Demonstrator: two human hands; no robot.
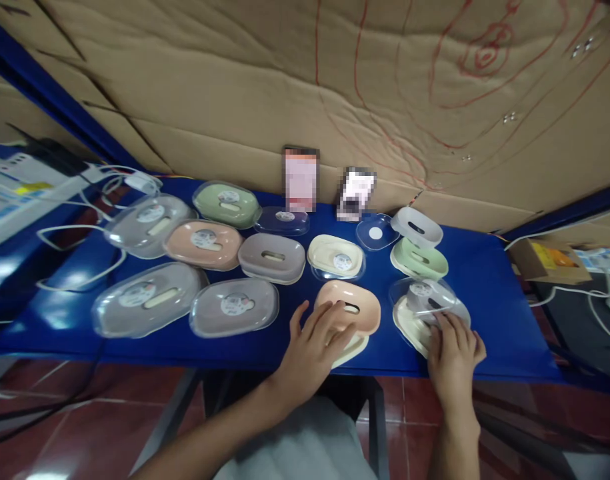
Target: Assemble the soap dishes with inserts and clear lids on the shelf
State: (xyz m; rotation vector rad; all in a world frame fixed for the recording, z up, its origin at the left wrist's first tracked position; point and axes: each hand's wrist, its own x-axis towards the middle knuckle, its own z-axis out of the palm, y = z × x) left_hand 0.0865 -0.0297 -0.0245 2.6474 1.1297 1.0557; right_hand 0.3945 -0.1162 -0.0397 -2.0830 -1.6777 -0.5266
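Left hand (pixel 319 340) flat on the pink soap dish (pixel 353 308) at the near edge of the blue table (pixel 489 293); fingers (pixel 329 319) spread wide over the dish top, gripping nothing. Beneath the pink piece, a cream tray (pixel 353 347) partly showing. Right hand (pixel 452 353) on the cream soap dish (pixel 409 327) just to the right, fingers close together and laid on its clear lid (pixel 435 300); whether closed on the rim, cannot tell. Both dishes side by side, apart, near the table front. Behind them: a green dish (pixel 419 259) with a white insert (pixel 416 227) tilted above it, a loose clear lid (pixel 376 233), a cream dish (pixel 335 257). Further left: grey (pixel 271 257), peach (pixel 203 243), green (pixel 227 203) and several clear-lidded dishes in two rough rows. Cardboard wall (pixel 235 87) at the back.
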